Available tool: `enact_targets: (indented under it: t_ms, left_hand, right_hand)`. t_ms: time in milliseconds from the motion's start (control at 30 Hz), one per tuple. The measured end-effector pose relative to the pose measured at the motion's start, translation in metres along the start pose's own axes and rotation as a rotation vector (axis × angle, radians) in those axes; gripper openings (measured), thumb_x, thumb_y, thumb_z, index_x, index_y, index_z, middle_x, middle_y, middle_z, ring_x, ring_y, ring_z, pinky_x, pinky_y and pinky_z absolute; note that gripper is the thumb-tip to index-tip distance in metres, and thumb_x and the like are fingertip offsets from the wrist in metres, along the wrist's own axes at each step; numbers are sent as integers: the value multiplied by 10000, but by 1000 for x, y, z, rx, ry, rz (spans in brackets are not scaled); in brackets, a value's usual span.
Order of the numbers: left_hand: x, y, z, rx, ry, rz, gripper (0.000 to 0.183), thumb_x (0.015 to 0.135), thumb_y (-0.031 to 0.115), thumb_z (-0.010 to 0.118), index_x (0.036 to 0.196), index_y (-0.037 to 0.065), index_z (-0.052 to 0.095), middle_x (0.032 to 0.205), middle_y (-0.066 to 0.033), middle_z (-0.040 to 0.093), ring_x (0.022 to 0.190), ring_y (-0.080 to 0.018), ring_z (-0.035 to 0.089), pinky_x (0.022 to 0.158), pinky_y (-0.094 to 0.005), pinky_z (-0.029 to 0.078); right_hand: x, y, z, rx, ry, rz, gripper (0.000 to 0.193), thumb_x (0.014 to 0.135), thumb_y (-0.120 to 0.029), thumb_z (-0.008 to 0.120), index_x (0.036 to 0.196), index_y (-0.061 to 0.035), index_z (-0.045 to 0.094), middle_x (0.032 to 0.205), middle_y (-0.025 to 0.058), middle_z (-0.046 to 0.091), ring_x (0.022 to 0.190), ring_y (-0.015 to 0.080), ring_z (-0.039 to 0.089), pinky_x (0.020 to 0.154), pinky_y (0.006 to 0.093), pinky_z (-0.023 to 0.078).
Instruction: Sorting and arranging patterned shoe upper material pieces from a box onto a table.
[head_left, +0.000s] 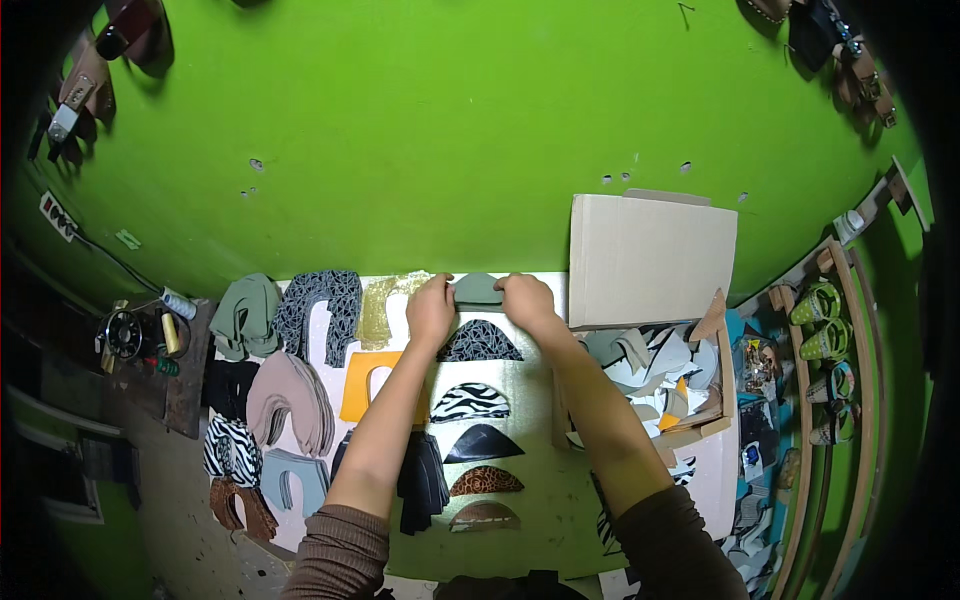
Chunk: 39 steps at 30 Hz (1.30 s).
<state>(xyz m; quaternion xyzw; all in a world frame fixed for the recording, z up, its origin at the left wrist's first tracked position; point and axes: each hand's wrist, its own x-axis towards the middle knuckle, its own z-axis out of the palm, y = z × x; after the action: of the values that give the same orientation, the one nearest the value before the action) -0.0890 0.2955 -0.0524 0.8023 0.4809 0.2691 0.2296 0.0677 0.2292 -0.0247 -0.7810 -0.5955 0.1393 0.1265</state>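
Note:
At the table's far side, a green half-moon piece lies between my two hands. My left hand grips its left end and my right hand its right end, fingers closed on it. Just nearer to me is a black half-moon piece with grey lines. Below it, in a column, come a zebra-striped piece, a plain black one, a leopard-print one and a brown one. A gold U-shaped piece sits left of my left hand.
Stacks of U-shaped pieces cover the left side: green, beige-pink, blue-grey, orange. An open cardboard box full of scraps stands right. A sewing machine is far left; a wooden rack with sandals is right.

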Motion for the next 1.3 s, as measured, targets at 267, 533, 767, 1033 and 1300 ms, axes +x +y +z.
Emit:
enact_targets:
  t_ms: [267,533,767,1033,1300]
  left_hand:
    - [1,-28,27,237,111,168,158,774,98,578,925,102,622,807,-108,618,865,-290,560,820,-396,366]
    - [-7,-30,22,499,25,342,205,751,98,533,931,128,628,987,-104,551,1057,-273,471,972,-446,293]
    - [-39,22,-8,300,90,371,278,750,100,575,1023,123,624,1150,-131,503,1137,-298,422,1010,-474,266]
    - [-91,100,-22,92,21,479,302,762,72,571,1059,110,606,1090,-120,535,1039,-309,481,956,-424,322]
    - [-124,158,16,46,-73,518,216,797,115,560,1002,90,624,1000,-84,563,976,-269,512,877,-376,365]
  right_hand:
    - [19,6,35,-76,-81,38,294,786,-87,501,993,-193,680,984,88,637,959,248,588,801,387,468]
    - [7,-3,42,-200,-1,45,235,818,-158,507,966,-203,683,1019,66,539,1034,251,481,845,382,418]
    - [-35,-3,-1,-78,171,-258,248,741,-84,517,928,-139,670,945,106,569,903,280,551,771,387,460]
    - [-127,54,-96,343,13,-346,207,786,-59,460,868,-62,650,860,136,615,812,319,585,735,395,468]
    - [-170,134,-58,-195,-298,-244,373,718,-75,545,1068,-165,639,1061,75,570,1053,287,487,888,373,421]
